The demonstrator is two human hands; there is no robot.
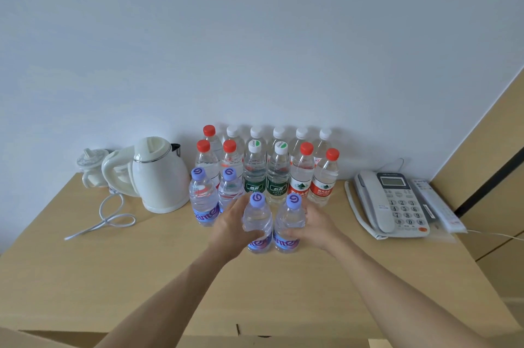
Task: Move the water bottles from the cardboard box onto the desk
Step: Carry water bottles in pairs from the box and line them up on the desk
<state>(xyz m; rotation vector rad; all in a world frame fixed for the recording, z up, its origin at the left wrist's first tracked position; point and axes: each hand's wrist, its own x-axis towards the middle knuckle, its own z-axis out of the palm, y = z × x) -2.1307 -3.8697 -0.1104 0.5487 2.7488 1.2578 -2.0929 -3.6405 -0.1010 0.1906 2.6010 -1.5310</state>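
Observation:
My left hand (231,227) grips a purple-capped water bottle (257,214) that stands on the wooden desk (141,276). Right beside it, my right hand (316,224) grips a second purple-capped bottle (290,215), also upright on the desk. Two more purple-capped bottles (202,200) stand just behind on the left. Further back, rows of red-capped bottles (323,177), green-labelled bottles (253,169) and white-capped bottles (279,134) line up against the wall. The cardboard box (34,339) shows only as flap edges at the bottom of the view.
A white electric kettle (158,174) with its loose cord (110,217) stands left of the bottles, with a small white cup (92,166) behind it. A desk telephone (394,203) and a remote control (438,205) lie at the right. Wood panelling (493,149) borders the right side.

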